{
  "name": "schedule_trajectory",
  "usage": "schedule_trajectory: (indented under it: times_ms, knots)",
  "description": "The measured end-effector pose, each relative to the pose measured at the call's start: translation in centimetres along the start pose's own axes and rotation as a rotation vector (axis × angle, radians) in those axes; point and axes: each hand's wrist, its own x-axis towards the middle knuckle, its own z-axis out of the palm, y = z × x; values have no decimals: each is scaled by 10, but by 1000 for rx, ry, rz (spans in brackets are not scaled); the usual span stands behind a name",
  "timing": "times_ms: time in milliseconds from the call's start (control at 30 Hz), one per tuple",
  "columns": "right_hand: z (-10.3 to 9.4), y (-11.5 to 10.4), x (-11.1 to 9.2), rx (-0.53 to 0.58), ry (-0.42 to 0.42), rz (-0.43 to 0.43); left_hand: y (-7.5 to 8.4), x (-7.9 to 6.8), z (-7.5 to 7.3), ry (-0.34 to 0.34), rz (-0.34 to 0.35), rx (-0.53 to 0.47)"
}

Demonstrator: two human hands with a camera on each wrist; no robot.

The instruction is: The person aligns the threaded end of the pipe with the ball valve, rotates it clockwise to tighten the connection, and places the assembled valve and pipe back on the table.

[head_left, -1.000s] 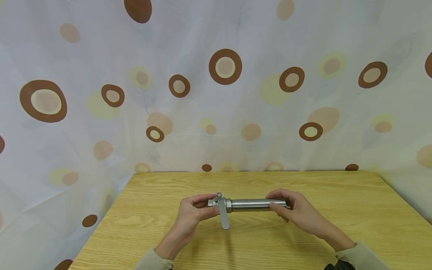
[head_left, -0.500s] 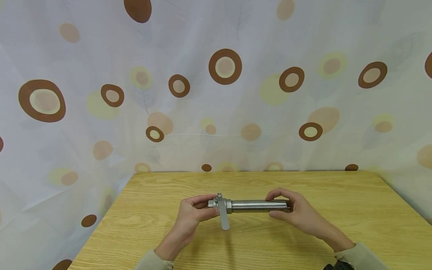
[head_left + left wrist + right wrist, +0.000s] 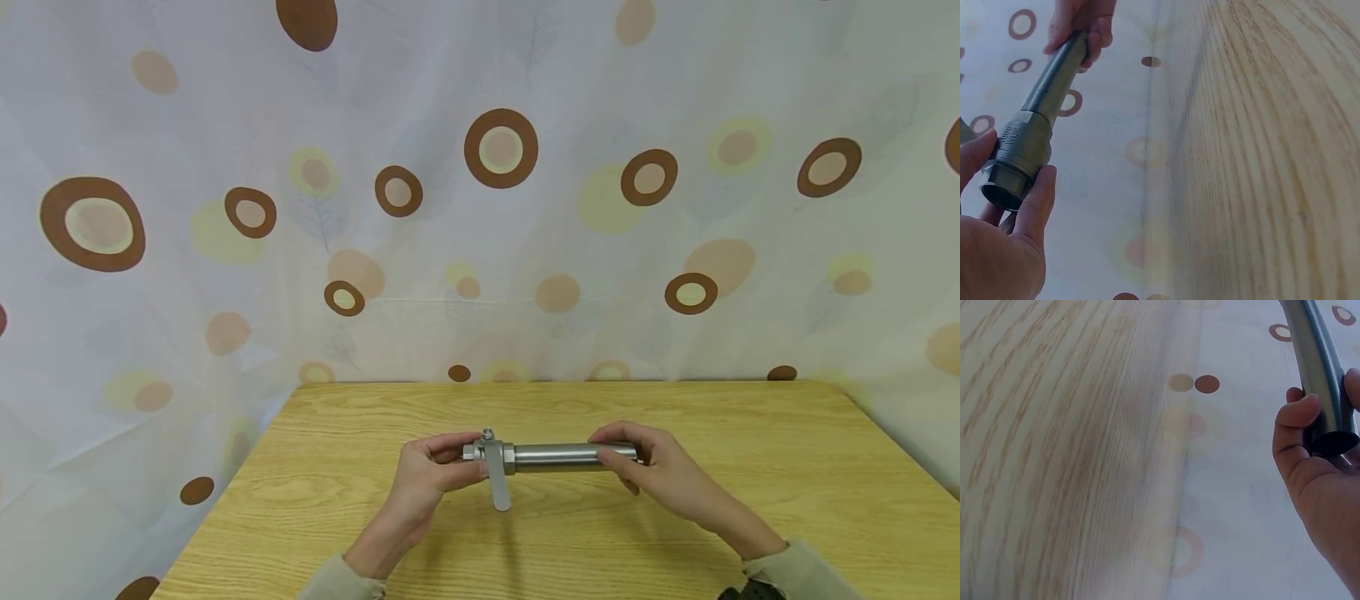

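A metal ball valve with a flat lever handle is joined to a straight steel pipe, held level above the table. My left hand grips the valve body at its left end, thumb in front and fingers behind. The lever hangs toward me beside the thumb. With thumb and fingers, my right hand holds the pipe near its right end. In the left wrist view the hexagonal valve end shows its round opening. The pipe's open end sits within the right hand in the right wrist view.
Below both hands lies a wood-grain table. Behind it hangs a pale curtain printed with brown and yellow circles, which also runs along both sides.
Half a second ago the right hand's thumb and fingers were spread away from the pipe; now they are back around it. The left hand and valve have hardly moved.
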Motion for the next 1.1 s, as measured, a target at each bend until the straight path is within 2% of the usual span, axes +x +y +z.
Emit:
schedule_trajectory:
  times_ms: [133, 300, 433, 867, 1100]
  knots:
    - [2, 2, -1, 20, 19, -44, 1, 0, 1, -6, 1, 3]
    - [3, 2, -2, 54, 0, -121, 3, 0, 2, -13, 1, 5]
    - [4, 2, -2, 60, -7, -112, 3, -1, 2, -9, -2, 4]
    - [2, 2, -1, -4, 14, -1, 2, 0, 2, -5, -2, 6]
    - [4, 4, 0, 57, -6, -58, 1, -1, 1, -9, 0, 7]
